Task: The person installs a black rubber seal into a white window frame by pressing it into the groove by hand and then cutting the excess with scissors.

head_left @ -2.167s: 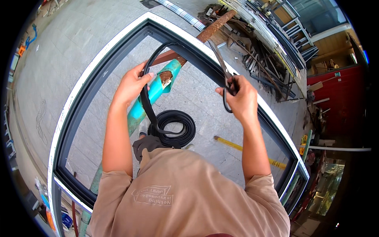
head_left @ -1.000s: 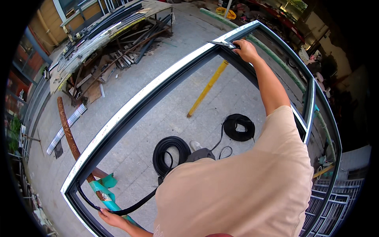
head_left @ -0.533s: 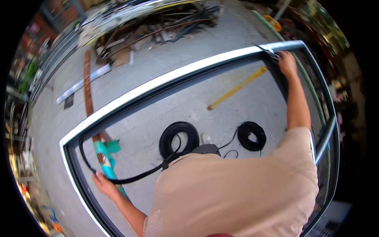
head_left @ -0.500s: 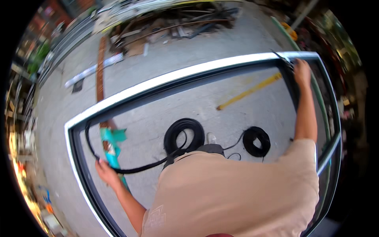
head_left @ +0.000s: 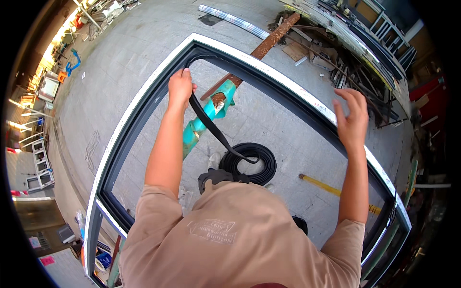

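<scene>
A large window or door frame (head_left: 288, 91), dark inside with a white outer face, lies around me. At its far left corner my left hand (head_left: 180, 89) is closed on a flat black rubber sealing strip (head_left: 212, 126). One stretch of that strip runs along the frame's inner edge at the corner. The rest hangs down to a black coil (head_left: 272, 168) on the floor by my feet. My right hand (head_left: 353, 117) is raised over the frame's far right side, its fingers apart and holding nothing.
Under the frame passes a rusty beam (head_left: 276, 36), partly wrapped in torn teal sheeting (head_left: 194, 132). A yellow bar (head_left: 319, 185) is at right. Beyond the frame are a wrapped white length (head_left: 233, 20) and a scrap pile (head_left: 331, 62). A ladder-like frame (head_left: 41, 163) stands far left.
My view has turned left toward the frame's corner. My right hand has left the dark cutting tool at the other corner and is now empty. My left hand still holds the strip, closer to the corner.
</scene>
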`<act>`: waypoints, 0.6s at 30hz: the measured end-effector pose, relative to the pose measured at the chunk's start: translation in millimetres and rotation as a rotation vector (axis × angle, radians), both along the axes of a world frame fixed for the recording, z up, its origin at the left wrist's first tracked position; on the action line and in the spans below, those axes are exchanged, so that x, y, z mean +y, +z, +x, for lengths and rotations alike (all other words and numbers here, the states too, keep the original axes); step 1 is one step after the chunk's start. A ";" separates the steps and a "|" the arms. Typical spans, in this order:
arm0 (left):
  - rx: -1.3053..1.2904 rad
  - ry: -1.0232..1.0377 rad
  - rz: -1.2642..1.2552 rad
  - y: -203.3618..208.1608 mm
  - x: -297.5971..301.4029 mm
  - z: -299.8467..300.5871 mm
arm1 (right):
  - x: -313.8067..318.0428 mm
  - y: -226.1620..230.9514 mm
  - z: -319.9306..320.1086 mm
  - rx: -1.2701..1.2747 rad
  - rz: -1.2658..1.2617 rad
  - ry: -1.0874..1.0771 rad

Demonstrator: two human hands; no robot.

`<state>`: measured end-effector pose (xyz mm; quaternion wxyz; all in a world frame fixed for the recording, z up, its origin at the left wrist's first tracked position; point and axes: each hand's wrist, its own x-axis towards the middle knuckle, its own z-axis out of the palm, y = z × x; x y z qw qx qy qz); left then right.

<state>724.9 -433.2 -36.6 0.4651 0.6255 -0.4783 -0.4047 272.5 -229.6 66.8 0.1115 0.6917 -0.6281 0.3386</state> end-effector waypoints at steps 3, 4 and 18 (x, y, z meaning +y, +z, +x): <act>0.102 -0.021 0.142 -2.6 -42.9 1.6 | -74.8 -1.6 85.8 0.015 0.068 0.239; 0.130 -0.040 0.159 -5.5 -52.8 0.1 | -96.2 -4.1 110.5 0.008 0.078 0.311; 0.363 0.007 0.141 -25.4 -92.7 -5.9 | -274.7 -51.7 257.8 0.070 0.464 0.245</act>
